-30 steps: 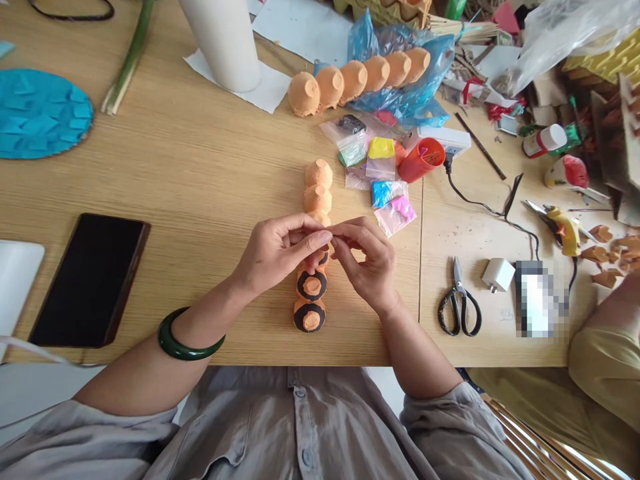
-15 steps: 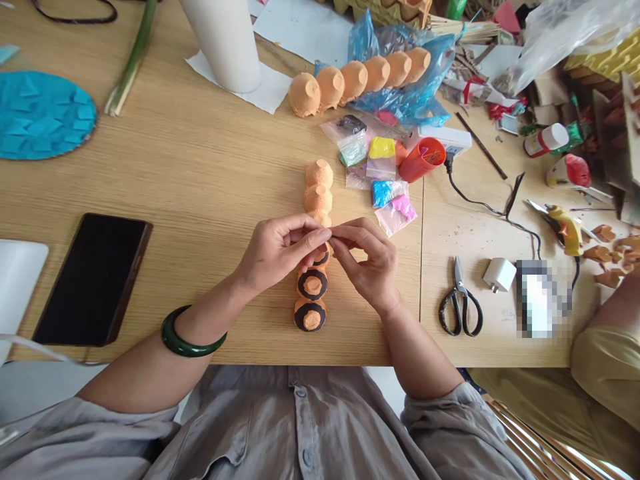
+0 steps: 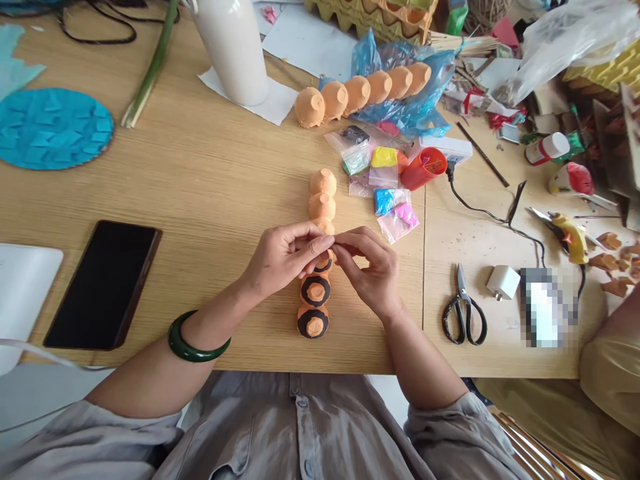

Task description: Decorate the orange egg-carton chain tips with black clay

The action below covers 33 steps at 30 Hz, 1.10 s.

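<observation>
**Left hand (image 3: 277, 263) and right hand (image 3: 373, 273) meet at the fingertips over an orange, rough-surfaced strip of moulded domes (image 3: 315, 291)**

The left forearm (image 3: 223, 303) slants in from the lower left, wearing a thick, glossy dark green bangle (image 3: 199, 339) above the wrist. The hand is turned palm inward, its thumb stretched across toward the right and its other fingers bent behind and under it. The right forearm (image 3: 417, 350) rises from the lower right with the elbow bent; its index finger arches over to the thumb, and the two tips point left. Both hands are drawn into a fine pinch, tip against tip. Whatever may sit between them is too small and too covered to make out, so I cannot tell whether either hand grasps anything.

The strip lies on the pale brown wooden table (image 3: 225, 180), running away from the person, its middle hidden by the hands. The two nearest domes carry black rings around orange centres, and part of another ring shows just below the left fingers; the far domes are plain orange. Near the right hand, beyond its knuckles, lie small clear plastic packets of coloured material (image 3: 395, 208). Black-handled metal scissors (image 3: 463, 303) lie farther to the right, well apart from it.
</observation>
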Available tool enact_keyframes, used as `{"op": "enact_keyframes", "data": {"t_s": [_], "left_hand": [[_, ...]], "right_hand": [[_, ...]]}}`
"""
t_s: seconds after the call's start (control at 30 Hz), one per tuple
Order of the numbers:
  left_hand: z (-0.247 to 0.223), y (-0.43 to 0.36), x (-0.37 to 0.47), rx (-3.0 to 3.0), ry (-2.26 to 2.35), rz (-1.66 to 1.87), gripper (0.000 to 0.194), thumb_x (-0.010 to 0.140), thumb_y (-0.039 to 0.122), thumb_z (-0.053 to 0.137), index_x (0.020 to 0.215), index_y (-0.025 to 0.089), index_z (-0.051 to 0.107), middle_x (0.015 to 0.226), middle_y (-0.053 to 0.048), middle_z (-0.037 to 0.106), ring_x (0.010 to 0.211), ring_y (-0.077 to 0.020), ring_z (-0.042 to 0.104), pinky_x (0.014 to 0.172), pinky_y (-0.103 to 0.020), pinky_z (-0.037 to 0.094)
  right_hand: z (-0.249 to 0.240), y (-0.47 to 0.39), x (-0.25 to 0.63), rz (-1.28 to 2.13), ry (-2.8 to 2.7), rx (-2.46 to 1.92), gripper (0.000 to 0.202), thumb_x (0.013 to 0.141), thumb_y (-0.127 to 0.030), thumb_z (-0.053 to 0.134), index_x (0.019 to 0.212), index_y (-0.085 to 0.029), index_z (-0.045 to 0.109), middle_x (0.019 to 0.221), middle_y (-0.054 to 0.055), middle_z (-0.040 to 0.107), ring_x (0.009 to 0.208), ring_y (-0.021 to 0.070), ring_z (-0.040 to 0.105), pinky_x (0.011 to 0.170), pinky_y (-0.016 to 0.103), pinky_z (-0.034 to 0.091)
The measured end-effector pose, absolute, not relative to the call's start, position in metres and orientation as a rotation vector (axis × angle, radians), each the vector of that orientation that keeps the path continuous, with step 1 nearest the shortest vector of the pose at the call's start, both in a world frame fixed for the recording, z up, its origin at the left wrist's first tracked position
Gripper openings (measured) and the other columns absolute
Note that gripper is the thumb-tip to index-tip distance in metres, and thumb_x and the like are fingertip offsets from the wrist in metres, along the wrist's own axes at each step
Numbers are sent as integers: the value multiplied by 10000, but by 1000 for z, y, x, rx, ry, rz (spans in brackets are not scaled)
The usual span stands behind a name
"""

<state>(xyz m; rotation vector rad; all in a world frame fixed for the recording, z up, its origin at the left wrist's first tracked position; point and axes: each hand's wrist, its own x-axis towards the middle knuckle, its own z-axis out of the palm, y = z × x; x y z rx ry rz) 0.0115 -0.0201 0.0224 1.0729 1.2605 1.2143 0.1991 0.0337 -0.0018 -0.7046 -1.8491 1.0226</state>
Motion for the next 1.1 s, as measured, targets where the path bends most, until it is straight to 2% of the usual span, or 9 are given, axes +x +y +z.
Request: {"op": "enact_keyframes", "data": {"t_s": [0.1,0.17,0.27,0.4,0.5,0.63,0.73,0.87,1.1], "left_hand": [[21,-19,11,1043,1276,1260,348,960,501,877,836,195,768,603,13,661,469,-93,521,439,-218,416],[20,-18,11,1004,1293,1291,339,957,486,878,829,191,771,642,1,705,463,-89,537,449,-222,448],[16,-15,10,918,1309,1340,345,951,497,877,854,175,801,816,-56,827,494,-91,596,467,-228,500],[13,-12,11,729,1281,1392,459,867,564,943,1022,140,858,922,-100,874,589,-138,724,563,-266,626],[13,-11,13,592,1232,1406,551,808,528,995,1160,126,858,959,-111,887,700,-181,813,720,-331,719],[13,-9,10,473,1154,1395,318,857,337,901,1092,128,854,993,-116,900,785,-194,856,826,-346,742],[14,-6,7,386,1117,1376,142,905,225,747,960,134,842,961,-114,898,816,-193,867,834,-320,742],[17,-4,4,284,1120,1384,229,1003,220,655,921,118,843,923,-122,889,862,-188,873,831,-277,738],[21,-5,9,271,1135,1377,204,1010,90,658,983,100,860,902,-97,890,727,-150,845,733,-219,706]], "right_hand": [[-4,35,198,1285,-1651,-798,278,1062,-502,807,1042,-228,850,925,15,782,693,113,722,629,266,697],[-3,37,198,1438,-1500,-857,369,997,-593,862,1017,-225,845,861,-8,760,610,95,673,588,256,693],[-2,40,197,1597,-1339,-901,411,950,-622,901,1008,-221,830,756,-40,707,557,90,629,572,259,697],[2,43,197,1736,-1224,-904,469,931,-668,894,980,-209,811,714,-49,676,546,92,600,566,271,696],[3,43,196,1763,-1177,-903,457,909,-643,924,967,-202,815,708,-52,670,549,90,596,571,270,691],[-1,46,198,1807,-1136,-885,430,868,-591,973,1005,-210,830,747,-46,708,583,99,632,613,302,720],[-8,49,201,1838,-1138,-866,419,885,-558,965,1097,-224,827,868,-20,780,666,117,710,705,355,768],[-13,51,204,1832,-1197,-827,357,953,-499,917,1155,-228,801,1011,16,844,777,133,794,788,370,788],[-1,49,200,1950,-1025,-825,287,895,-430,977,1066,-247,838,953,-15,854,764,117,788,785,316,764]]}}
